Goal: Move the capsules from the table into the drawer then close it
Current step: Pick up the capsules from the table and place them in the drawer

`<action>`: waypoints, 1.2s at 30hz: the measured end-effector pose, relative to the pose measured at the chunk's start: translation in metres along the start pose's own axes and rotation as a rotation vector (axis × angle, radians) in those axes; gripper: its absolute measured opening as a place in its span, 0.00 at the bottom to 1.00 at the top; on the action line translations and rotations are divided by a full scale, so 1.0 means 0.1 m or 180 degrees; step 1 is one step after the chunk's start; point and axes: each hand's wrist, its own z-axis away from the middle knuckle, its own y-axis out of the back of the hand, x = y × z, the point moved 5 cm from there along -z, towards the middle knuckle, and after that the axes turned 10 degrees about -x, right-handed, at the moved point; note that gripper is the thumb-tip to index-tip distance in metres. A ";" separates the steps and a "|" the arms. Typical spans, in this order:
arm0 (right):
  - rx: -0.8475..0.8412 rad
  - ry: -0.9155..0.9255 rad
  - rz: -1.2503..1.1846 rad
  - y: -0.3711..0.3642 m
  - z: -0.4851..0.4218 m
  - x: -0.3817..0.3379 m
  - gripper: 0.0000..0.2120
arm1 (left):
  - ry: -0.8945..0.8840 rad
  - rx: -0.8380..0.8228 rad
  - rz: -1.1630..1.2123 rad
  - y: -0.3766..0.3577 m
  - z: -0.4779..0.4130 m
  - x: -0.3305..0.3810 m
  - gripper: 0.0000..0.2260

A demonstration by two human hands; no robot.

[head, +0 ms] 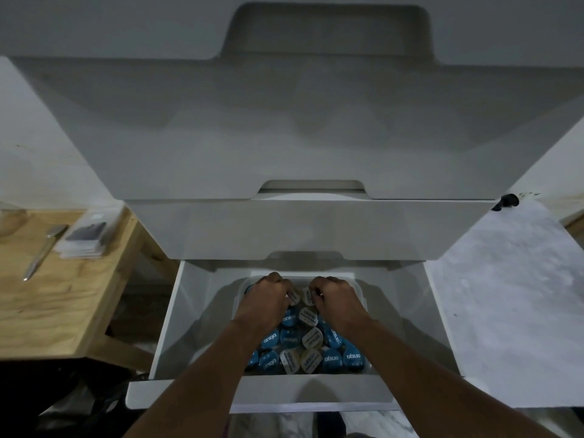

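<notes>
Capsules point(308, 343), round foil-topped pods in glossy blue and pale cream, are lying heaped in a clear plastic tub point(241, 287) that is sitting inside the open bottom drawer point(177, 311) of a smooth white cabinet point(284, 137). Left hand point(268, 300) and right hand point(336, 300) are reaching into the tub's far end, fingers curling tightly round cream pods, though knuckles are hiding most of each grip. Blue lids are reading "excelso"; the cream lids' print is showing too small to read. A metal pen point(41, 254) and a blurred stack of packets point(83, 238) are resting on the raw wooden table point(63, 295) at left.
</notes>
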 end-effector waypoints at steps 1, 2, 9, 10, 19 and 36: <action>-0.0006 -0.0008 -0.0005 0.00 0.00 -0.01 0.10 | -0.0001 -0.0007 -0.0035 0.00 0.00 0.00 0.11; -0.0010 -0.0017 0.0001 -0.01 0.00 -0.01 0.10 | -0.0003 -0.0014 -0.0071 0.01 0.00 0.01 0.11; -0.0028 -0.0019 0.0100 -0.01 0.01 -0.04 0.09 | -0.0016 -0.0086 -0.0298 0.04 0.01 0.04 0.12; -0.0031 -0.0013 0.0114 0.00 0.01 -0.05 0.09 | -0.0007 -0.0084 -0.0319 0.04 0.02 0.04 0.12; -0.0155 0.0101 0.0341 0.10 0.06 -0.05 0.10 | 0.0322 -0.0129 -0.0484 0.17 0.14 0.10 0.13; 0.0572 0.0201 0.0683 0.82 0.94 -0.21 0.14 | -0.0066 0.0715 -0.0935 0.67 0.73 0.71 0.11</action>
